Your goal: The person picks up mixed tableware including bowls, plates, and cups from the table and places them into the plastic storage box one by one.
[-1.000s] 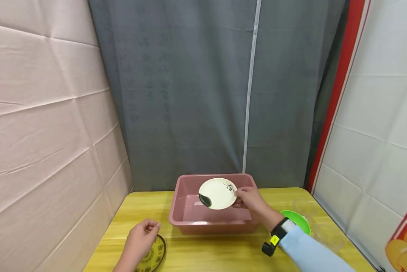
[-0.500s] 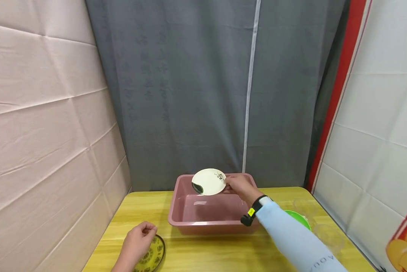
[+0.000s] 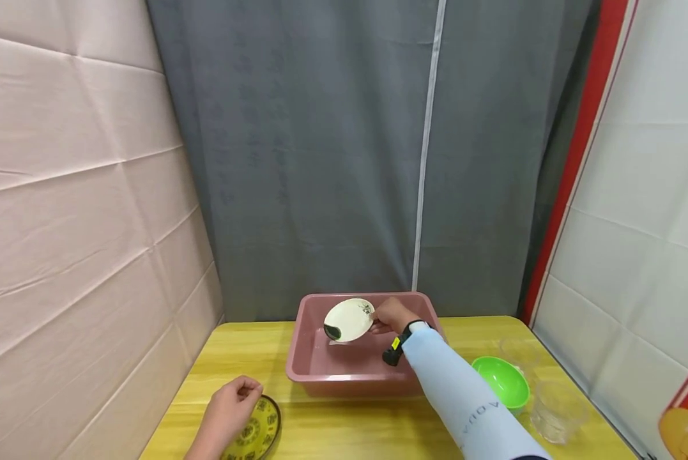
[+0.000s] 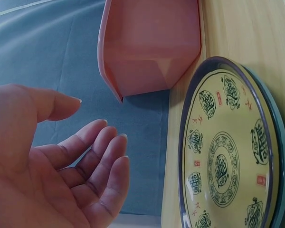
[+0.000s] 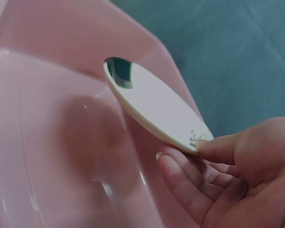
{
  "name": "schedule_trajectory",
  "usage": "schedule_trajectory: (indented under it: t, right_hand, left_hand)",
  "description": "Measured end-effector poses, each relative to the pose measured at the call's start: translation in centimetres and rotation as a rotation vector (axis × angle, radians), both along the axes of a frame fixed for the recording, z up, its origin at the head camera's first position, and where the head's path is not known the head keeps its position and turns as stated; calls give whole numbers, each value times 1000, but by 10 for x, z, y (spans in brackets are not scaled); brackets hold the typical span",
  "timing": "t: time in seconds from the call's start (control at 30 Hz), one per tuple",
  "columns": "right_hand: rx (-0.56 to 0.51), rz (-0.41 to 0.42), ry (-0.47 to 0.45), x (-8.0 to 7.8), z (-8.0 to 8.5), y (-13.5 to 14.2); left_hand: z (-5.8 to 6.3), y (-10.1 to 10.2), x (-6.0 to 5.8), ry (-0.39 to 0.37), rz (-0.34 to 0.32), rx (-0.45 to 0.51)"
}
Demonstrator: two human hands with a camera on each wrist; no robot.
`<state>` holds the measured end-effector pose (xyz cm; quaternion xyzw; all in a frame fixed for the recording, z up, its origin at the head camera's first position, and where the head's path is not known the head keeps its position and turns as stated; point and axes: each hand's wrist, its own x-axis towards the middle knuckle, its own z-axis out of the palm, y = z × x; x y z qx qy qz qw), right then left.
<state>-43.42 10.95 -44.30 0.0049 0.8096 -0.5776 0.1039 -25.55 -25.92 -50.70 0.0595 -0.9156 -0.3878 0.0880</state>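
Inside the opening of a pink plastic basin [image 3: 355, 386], my right hand [image 3: 394, 314] pinches the rim of a white plate [image 3: 349, 319] between thumb and fingers. The plate carries a dark green patch and a small dark sprig print. In the right wrist view the plate [image 5: 154, 102] tilts over the basin floor, and its shadow falls below. My left hand [image 3: 232, 409] hovers over a yellow patterned plate [image 3: 259, 434] at the front left. Seen from the left wrist, that hand [image 4: 80, 166] has loosely curled fingers with nothing in them, beside the yellow plate [image 4: 223, 161].
A bright green bowl [image 3: 501, 382] stands right of the basin, with a clear glass [image 3: 553, 415] beside it and further clear glassware [image 3: 519, 351] behind. Under the yellow plate lies a blue-green rimmed one [image 4: 278, 128]. A grey curtain [image 3: 321, 160] hangs behind the table.
My right hand has carried the white plate left and further back, then lowered it into the basin. The green bowl shows more fully now. The left hand has barely moved.
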Motion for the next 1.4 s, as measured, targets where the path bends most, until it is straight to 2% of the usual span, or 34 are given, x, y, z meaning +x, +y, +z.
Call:
schedule_trajectory:
  t: [0.4, 0.63, 1.03, 1.2, 1.4]
  right_hand:
    - [137, 12, -39, -4, -14, -5]
    - [134, 28, -76, -13, -22, -9]
    - [236, 77, -74, 2, -20, -19]
    - [257, 114, -106, 1, -21, -19]
    - [323, 154, -96, -3, -25, -14]
  left_hand:
    - [0, -7, 3, -37, -20, 19]
    - [-6, -9, 5, -45, -10, 23]
    - [-10, -14, 8, -87, -18, 49]
    - [-11, -16, 6, -87, -18, 39]
    - [-9, -16, 4, -85, -15, 39]
